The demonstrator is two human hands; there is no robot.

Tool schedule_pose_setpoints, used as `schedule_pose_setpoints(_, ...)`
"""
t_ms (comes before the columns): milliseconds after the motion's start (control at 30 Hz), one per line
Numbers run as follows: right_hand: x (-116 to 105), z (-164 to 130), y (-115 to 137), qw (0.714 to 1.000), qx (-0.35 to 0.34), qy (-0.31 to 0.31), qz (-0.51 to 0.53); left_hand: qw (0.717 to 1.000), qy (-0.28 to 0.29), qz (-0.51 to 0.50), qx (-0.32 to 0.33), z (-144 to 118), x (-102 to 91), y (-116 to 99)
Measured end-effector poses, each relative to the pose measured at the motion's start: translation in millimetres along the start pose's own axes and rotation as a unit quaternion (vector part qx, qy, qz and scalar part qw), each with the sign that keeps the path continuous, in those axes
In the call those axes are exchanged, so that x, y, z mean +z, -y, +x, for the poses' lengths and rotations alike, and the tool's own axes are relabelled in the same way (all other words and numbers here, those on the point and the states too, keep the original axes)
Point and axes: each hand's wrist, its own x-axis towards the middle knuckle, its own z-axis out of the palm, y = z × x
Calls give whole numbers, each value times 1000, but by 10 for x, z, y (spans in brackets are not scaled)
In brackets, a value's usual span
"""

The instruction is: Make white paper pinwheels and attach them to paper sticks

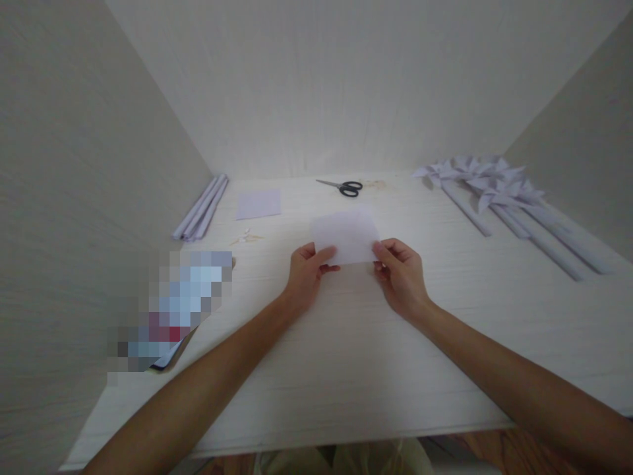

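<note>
A pale lilac sheet of paper [345, 234] is held up over the middle of the table, both hands gripping its near corners. My left hand [306, 272] pinches the near left corner, thumb on top and fingers beneath. At the near right corner, my right hand [401, 272] does the same, its thumb lying on the sheet. The paper looks flat, with no fold that I can make out. Beyond it lie scissors [349, 188] with black handles, blades pointing left. A second lilac sheet [258, 204] rests flat to the left.
Several rolled paper sticks [202, 208] lie by the left wall. Paper pinwheels [494, 181] on paper sticks are heaped at the right back. Small pale sticks [247, 237] lie left of my hands. A blurred-out device [185, 307] sits at the left. Walls [316, 86] enclose the white table [336, 382].
</note>
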Motion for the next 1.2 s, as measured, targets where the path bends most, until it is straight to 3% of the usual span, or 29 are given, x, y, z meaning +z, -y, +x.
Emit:
schedule_pose_setpoints(233, 5, 39, 26, 999, -6, -6, 52, 993, 88, 84, 6, -50, -6, 21)
schedule_pose_setpoints(367, 42, -54, 2, 999, 13, 38, 21, 994, 58, 83, 45, -60, 24, 32)
schedule_pose_setpoints(467, 60, -137, -25, 990, 39, 115, -67, 995, 35, 77, 57, -50, 24, 55)
schedule_pose_setpoints(567, 62, -171, -27, 978, 38, 153, -139, 995, 26, 75, 63, -43, 13, 73)
schedule_pose_setpoints(833, 38, -163, 3, 961, 25, 194, -198, 996, 3, 66, 65, -41, 19, 68)
schedule_pose_setpoints(1200, 32, -165, 14, 957, 8, 210, -199, 997, -5, 46, 60, -32, 29, 68)
